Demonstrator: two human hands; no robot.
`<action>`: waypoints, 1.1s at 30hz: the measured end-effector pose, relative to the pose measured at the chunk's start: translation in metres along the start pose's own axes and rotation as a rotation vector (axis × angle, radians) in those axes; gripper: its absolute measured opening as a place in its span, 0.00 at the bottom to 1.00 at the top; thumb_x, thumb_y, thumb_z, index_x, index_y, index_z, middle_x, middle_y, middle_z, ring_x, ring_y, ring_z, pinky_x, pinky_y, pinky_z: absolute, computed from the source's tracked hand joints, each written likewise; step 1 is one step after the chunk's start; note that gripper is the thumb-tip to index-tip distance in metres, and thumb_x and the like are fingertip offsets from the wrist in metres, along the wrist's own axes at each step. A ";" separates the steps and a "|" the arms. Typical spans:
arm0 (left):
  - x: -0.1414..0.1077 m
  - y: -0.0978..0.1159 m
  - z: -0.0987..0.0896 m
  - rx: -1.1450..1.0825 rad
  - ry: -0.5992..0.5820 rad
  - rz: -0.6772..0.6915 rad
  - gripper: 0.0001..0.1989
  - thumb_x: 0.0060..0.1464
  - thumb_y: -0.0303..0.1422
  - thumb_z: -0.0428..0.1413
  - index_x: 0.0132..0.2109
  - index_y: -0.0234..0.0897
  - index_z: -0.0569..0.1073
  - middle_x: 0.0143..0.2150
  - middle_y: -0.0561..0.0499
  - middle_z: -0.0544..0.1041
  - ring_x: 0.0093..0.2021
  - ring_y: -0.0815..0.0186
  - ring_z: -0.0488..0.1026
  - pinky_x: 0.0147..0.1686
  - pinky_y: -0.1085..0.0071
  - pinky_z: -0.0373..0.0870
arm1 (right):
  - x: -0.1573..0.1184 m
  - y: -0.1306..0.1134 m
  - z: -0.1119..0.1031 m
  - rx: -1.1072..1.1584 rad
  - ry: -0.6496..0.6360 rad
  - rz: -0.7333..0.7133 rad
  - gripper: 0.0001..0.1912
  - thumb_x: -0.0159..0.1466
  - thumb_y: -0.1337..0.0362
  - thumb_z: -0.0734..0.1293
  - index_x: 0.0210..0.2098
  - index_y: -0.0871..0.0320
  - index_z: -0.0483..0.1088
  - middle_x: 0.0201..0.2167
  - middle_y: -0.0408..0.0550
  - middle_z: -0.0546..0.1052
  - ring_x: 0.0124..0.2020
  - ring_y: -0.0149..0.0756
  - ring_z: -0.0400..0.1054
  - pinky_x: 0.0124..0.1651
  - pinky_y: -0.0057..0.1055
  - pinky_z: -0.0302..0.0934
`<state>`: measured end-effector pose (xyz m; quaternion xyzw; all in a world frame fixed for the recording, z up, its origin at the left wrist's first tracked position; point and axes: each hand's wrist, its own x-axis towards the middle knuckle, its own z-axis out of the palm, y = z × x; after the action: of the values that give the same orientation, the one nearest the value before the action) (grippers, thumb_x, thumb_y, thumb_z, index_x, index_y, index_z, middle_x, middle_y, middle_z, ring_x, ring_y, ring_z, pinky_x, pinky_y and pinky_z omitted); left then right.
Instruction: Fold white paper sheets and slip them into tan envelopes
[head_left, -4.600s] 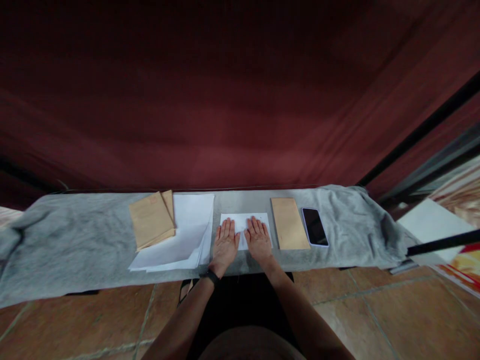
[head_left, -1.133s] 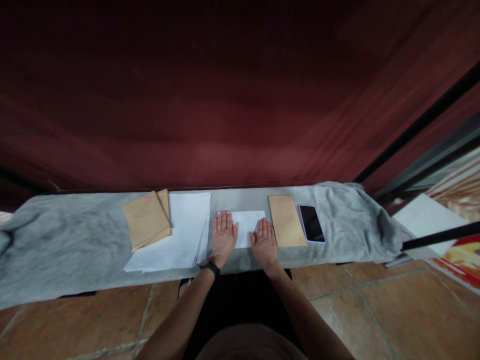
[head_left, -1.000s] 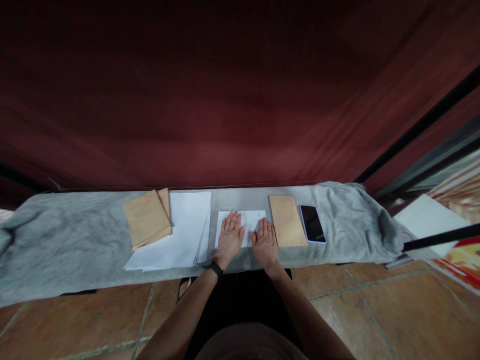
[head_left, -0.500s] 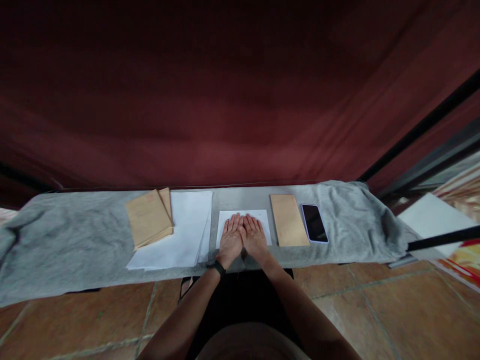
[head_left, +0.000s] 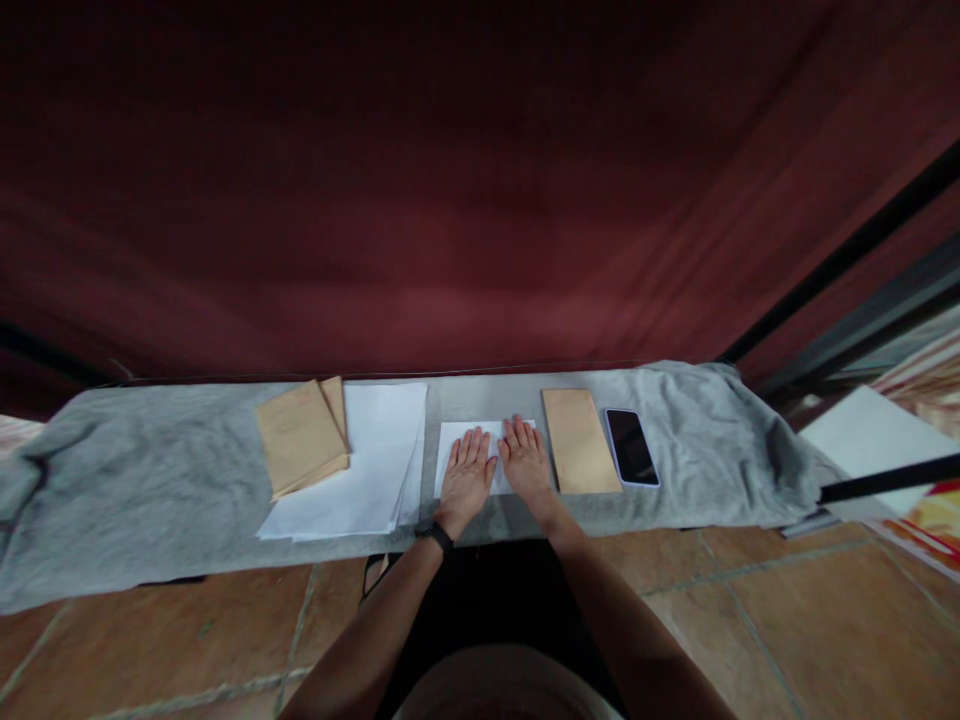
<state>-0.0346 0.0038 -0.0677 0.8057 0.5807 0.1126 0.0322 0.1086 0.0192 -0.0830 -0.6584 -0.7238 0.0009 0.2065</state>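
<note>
A small white sheet (head_left: 493, 480) lies on the grey cloth (head_left: 150, 480) in front of me. My left hand (head_left: 466, 478) rests flat on its left part, fingers stretched out, with a dark band at the wrist. Spread over the right part of the sheet is my right hand (head_left: 526, 460), palm down, its fingertips near the far edge. A gap shows white paper between the two hands. Just right of the sheet lies a brown envelope (head_left: 579, 440).
Large white sheets (head_left: 375, 470) lie to the left, with several brown envelopes (head_left: 300, 440) overlapping them. A phone (head_left: 631, 447) lies right of the single envelope. Behind the cloth hangs a dark red curtain (head_left: 450, 250); a black bar (head_left: 885, 478) crosses at the right.
My right hand has moved right, away from my left hand, opening a gap between them. My left hand has stayed nearly in place on the sheet.
</note>
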 end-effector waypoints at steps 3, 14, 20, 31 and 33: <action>0.000 0.000 -0.001 -0.007 0.009 0.005 0.29 0.70 0.38 0.39 0.73 0.35 0.56 0.74 0.43 0.58 0.75 0.58 0.51 0.73 0.52 0.48 | -0.002 0.005 0.000 -0.022 0.033 0.007 0.27 0.75 0.60 0.53 0.69 0.66 0.60 0.69 0.64 0.62 0.70 0.50 0.57 0.70 0.51 0.50; -0.002 0.001 -0.003 -0.002 0.014 0.009 0.29 0.70 0.37 0.38 0.72 0.32 0.57 0.74 0.41 0.58 0.75 0.56 0.50 0.73 0.52 0.49 | -0.030 0.010 -0.001 -0.036 0.119 0.005 0.30 0.75 0.59 0.54 0.70 0.75 0.55 0.69 0.72 0.60 0.72 0.51 0.54 0.70 0.51 0.51; -0.002 0.001 -0.001 0.011 0.011 -0.001 0.29 0.70 0.37 0.39 0.72 0.31 0.57 0.74 0.42 0.57 0.75 0.57 0.49 0.73 0.52 0.48 | -0.040 0.007 -0.005 -0.025 0.110 -0.019 0.29 0.75 0.59 0.54 0.69 0.72 0.57 0.69 0.67 0.62 0.71 0.51 0.56 0.70 0.49 0.51; -0.002 0.002 -0.003 0.019 0.024 0.007 0.28 0.70 0.38 0.39 0.72 0.32 0.58 0.74 0.42 0.59 0.75 0.56 0.51 0.73 0.52 0.49 | -0.029 0.017 -0.006 0.085 0.106 0.019 0.28 0.73 0.62 0.56 0.69 0.70 0.59 0.68 0.63 0.65 0.71 0.47 0.56 0.69 0.49 0.54; -0.002 0.002 -0.003 0.022 0.027 0.008 0.28 0.70 0.38 0.39 0.72 0.33 0.58 0.73 0.43 0.60 0.75 0.56 0.51 0.73 0.52 0.49 | -0.027 0.016 -0.008 0.083 0.103 0.024 0.27 0.73 0.63 0.56 0.68 0.70 0.60 0.68 0.64 0.65 0.70 0.48 0.57 0.69 0.49 0.54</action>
<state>-0.0337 0.0011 -0.0649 0.8067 0.5790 0.1170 0.0151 0.1279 -0.0066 -0.0881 -0.6571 -0.7035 -0.0005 0.2708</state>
